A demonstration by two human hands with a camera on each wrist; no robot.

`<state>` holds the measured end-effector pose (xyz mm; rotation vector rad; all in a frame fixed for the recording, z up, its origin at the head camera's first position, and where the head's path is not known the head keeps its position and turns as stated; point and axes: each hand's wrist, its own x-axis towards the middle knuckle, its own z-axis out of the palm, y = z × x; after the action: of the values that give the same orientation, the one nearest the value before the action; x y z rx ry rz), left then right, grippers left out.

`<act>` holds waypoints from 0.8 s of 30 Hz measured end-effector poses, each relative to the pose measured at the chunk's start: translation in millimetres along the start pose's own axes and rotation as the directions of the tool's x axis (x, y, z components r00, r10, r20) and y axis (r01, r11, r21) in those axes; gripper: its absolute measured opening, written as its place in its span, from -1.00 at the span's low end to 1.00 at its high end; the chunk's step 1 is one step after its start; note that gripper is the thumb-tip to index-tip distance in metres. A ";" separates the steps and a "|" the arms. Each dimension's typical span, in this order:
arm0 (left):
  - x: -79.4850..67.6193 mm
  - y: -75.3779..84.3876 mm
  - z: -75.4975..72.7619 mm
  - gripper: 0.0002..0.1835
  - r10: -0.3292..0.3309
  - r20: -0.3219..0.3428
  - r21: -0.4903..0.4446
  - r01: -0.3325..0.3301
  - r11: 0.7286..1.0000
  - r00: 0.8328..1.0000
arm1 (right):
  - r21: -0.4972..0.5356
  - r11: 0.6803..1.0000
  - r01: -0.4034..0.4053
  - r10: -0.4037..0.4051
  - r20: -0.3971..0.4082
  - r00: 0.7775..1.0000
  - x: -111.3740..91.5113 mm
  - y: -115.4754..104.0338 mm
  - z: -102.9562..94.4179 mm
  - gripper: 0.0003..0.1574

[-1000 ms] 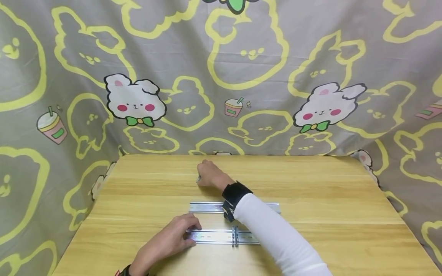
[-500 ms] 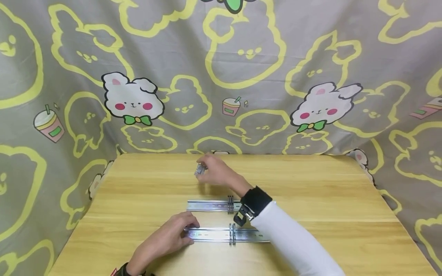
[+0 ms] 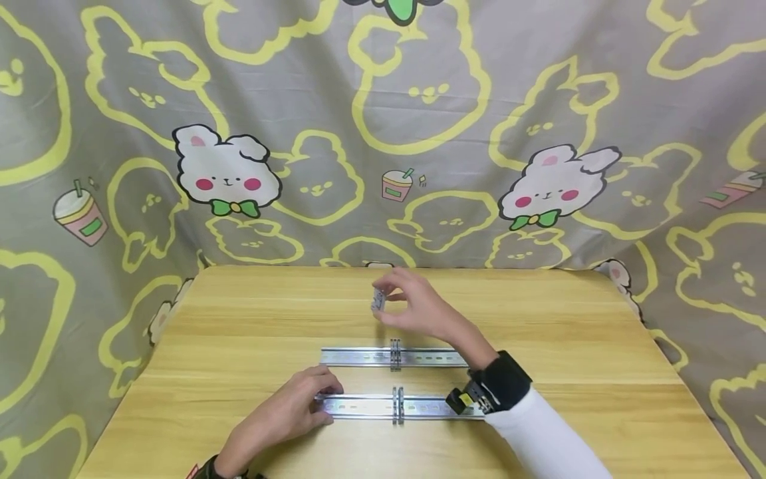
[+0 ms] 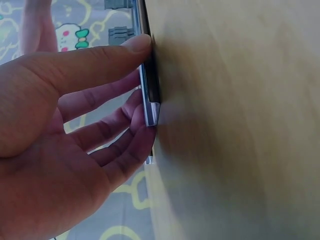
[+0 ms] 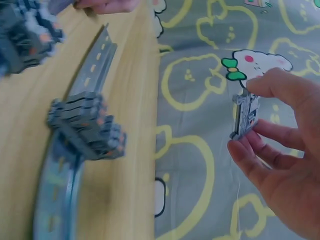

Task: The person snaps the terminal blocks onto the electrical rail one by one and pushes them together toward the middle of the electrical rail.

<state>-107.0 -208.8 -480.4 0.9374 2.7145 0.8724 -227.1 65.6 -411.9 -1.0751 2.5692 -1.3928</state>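
Note:
Two slotted metal DIN rails lie parallel on the table, a near DIN rail and a far DIN rail. My left hand grips the left end of the near one, thumb on the front edge and fingers behind, as the left wrist view also shows. Thin grey terminal blocks sit mid-way along the near rail, and more grey blocks on the far one. Beyond the far rail, my right hand pinches a small grey terminal block by its ends, raised above the table.
The wooden table ends at the back against a grey patterned curtain, which also hangs at both sides. A black wrist camera on my right wrist overlaps the right end of the near rail.
My right hand has lifted the terminal block from the back of the table and moved right with it, uncovering the far rail's blocks. The left hand keeps its grip on the near rail.

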 end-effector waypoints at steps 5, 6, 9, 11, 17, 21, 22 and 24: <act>1.0 1.5 0.0 -0.66 0.008 0.008 0.022 -0.008 1.000 1.000 | 0.005 1.000 -0.008 0.008 -0.012 1.000 -34.6 10.8 -6.5 -0.34; 1.1 2.1 -0.2 -0.66 0.005 0.013 0.029 -0.005 1.000 1.000 | -0.001 1.000 -0.012 0.012 -0.014 1.000 -41.9 12.3 -8.7 -0.33; 0.8 4.0 -1.0 -0.65 0.005 0.023 0.047 -0.006 0.999 1.000 | -0.016 1.000 -0.014 0.014 -0.019 1.000 -61.8 16.5 -15.8 -0.32; 0.3 5.1 -1.2 -0.64 0.006 0.028 0.057 -0.008 0.998 1.000 | -0.031 0.999 -0.027 0.026 -0.023 0.999 -73.9 18.5 -21.5 -0.32; -0.6 7.1 0.0 -0.65 0.013 0.024 0.079 -0.015 0.997 1.000 | -0.053 0.994 -0.099 0.097 -0.040 0.994 -108.4 28.3 -37.2 -0.35; -1.1 8.1 0.0 -0.67 0.007 0.014 0.073 -0.008 0.997 1.000 | -0.032 0.993 -0.114 0.112 -0.046 0.993 -129.1 36.3 -45.6 -0.37; -1.3 8.3 -0.1 -0.68 0.006 0.011 0.071 -0.006 0.997 1.000 | -0.025 0.993 -0.117 0.116 -0.043 0.992 -133.4 37.7 -47.4 -0.38; -1.9 8.5 -0.7 -0.71 0.002 -0.001 0.067 -0.002 0.998 1.000 | -0.013 0.991 -0.133 0.133 -0.026 0.991 -139.8 39.8 -50.3 -0.40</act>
<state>-101.2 -204.8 -475.2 0.9522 2.7596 0.7875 -159.6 198.0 -451.5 -0.8751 2.6175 -1.3667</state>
